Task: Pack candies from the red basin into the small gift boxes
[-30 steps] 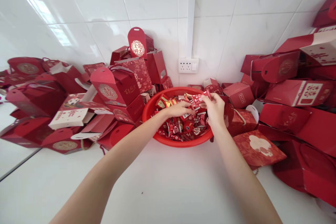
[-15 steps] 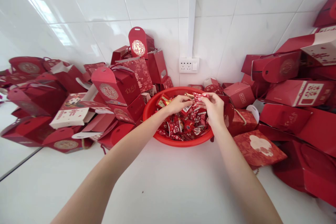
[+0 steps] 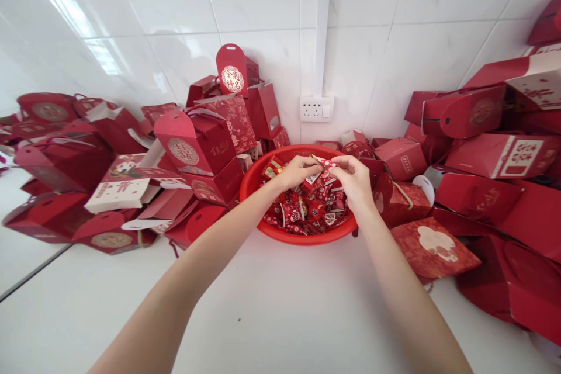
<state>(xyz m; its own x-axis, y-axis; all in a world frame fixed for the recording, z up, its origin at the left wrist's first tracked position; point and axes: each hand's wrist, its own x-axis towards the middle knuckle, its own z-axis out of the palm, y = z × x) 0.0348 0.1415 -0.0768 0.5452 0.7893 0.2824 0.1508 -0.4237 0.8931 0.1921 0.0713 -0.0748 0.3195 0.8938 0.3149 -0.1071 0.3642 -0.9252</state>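
A red plastic basket (image 3: 302, 240) full of wrapped candies (image 3: 302, 210) stands on the white table before me. Over its far half my left hand (image 3: 298, 172) and my right hand (image 3: 356, 180) meet. Both are closed, pinching one red candy wrapper with white dots (image 3: 326, 163) between them. My right fingers grip its right part; the left fingertips are at its left end, where a small pale or gold edge shows. Whether a sweet is inside cannot be seen.
Red gift boxes (image 3: 195, 143) are heaped to the left of the basket, some stacked. More red boxes (image 3: 464, 187) pile up on the right. A wall socket (image 3: 316, 108) sits on the white tiled wall behind. The white table (image 3: 280, 304) stretches in front.
The dotted wrapper has tilted from standing up to lying flatter between my fingers. My right hand has turned slightly and dipped. The basket and boxes stay put.
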